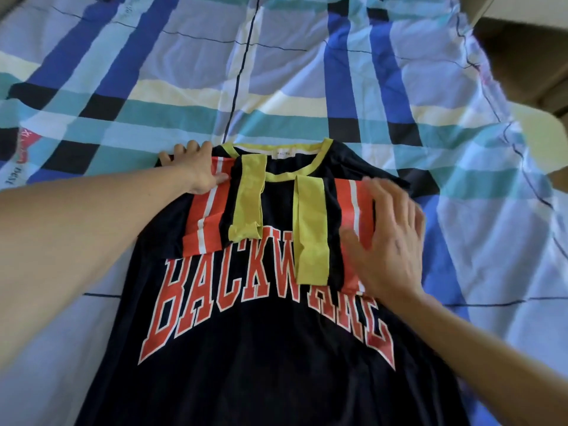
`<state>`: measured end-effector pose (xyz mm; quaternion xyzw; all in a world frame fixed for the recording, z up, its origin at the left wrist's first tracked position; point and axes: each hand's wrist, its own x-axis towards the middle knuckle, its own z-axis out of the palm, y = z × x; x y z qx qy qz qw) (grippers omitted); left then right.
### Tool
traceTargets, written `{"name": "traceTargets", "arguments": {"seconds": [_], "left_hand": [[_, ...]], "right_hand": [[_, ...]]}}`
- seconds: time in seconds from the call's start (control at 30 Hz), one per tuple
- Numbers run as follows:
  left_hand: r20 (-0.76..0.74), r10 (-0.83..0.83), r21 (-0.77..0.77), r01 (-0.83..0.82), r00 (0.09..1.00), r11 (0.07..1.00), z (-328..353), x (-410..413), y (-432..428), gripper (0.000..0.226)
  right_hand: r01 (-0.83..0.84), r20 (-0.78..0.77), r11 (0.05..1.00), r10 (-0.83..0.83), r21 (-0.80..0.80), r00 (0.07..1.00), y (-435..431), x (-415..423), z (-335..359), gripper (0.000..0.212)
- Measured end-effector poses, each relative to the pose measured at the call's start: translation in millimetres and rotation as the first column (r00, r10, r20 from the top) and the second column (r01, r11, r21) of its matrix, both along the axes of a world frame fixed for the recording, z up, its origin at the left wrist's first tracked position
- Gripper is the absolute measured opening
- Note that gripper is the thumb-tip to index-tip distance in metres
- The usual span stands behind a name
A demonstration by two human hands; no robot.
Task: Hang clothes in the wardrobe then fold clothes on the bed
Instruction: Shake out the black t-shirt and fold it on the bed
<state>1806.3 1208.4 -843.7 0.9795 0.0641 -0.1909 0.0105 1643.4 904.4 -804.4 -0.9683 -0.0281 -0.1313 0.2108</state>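
while the near end of the dark shirt [261, 364] runs out of view below, its body lies flat and face up on the bed, red lettering across the chest. just beyond the lettering both sleeves are turned in over the front: the left sleeve [204, 216] and the right sleeve [350, 207], each striped red and white and ending in a yellow cuff, the cuffs near each other but apart. the right hand [387, 238] is spread wide and flat over the right sleeve, holding nothing. it is blurred, so i cannot tell whether it presses the cloth. farther off, the left hand [193, 167] sits on the far-left shoulder, thumb on the striped sleeve, fingers bent over the shirt's edge. whether they pinch cloth is not shown. beyond the yellow collar [322, 158] the checked bedsheet [307, 72] stretches away.

the risk i see: the right sleeve reaches nearer than the left, so the next fold may come out lopsided. a sweeping palm could also drag a loose cuff askew, and the soft sheet may let the shirt slide when one side is lifted.
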Motion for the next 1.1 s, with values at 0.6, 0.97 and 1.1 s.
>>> {"name": "traceTargets", "arguments": {"seconds": [0.6, 0.97, 1.1], "left_hand": [[0.526, -0.325, 0.137, 0.298, 0.786, 0.944, -15, -106, -23, 0.034], [0.572, -0.408, 0.142, 0.404, 0.712, 0.904, 149, -163, -12, 0.017], [0.605, -0.417, -0.109, 0.590, 0.678, 0.800, 211, -206, 1, 0.005]], "right_hand": [[0.171, -0.364, 0.972, -0.220, -0.162, 0.905, -6, 57, -46, 0.036], [0.141, -0.193, 0.984, -0.161, -0.110, 0.968, -21, -26, 96, 0.028], [0.018, -0.077, 0.999, -0.016, 0.027, 0.997, -23, -74, 149, 0.016]]}}
